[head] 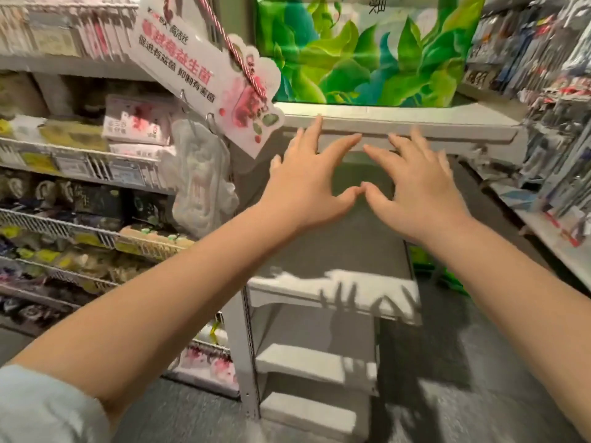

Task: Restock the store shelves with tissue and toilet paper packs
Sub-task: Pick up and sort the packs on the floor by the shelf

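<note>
— Where are your hands right now?

— Both are stretched out in front of me, side by side. My left hand [307, 187] and my right hand [415, 190] have the fingers spread and nearly straight, holding nothing. The thumb tips meet, or all but meet, between them.

— Are they touching anything?

— The fingertips of both hands lie over the front edge of the upper shelf [447, 118]. Whether they press on it or only hover in front of it, I cannot tell.

— And the tissue pack?

— The big pack with green and blue leaves [367, 52] stands upright on that upper shelf, just behind its front edge, above my fingers and apart from them. It fills most of the shelf's width.

— What is under your hands?

— The next shelf down [335, 289], white, with the shadow of my fingers across its front edge. Two more shelves sit lower still. Something green shows just past that shelf's right end, near the floor; I cannot make out what it is.

— Anything to the sides?

— At the left, a pink and white hanging sign [204, 75] on a red cord juts over the upper shelf's left corner. Behind it are wire-fronted shelves [80, 155] of small packets. At the right, racks of hanging goods [550, 91].
</note>
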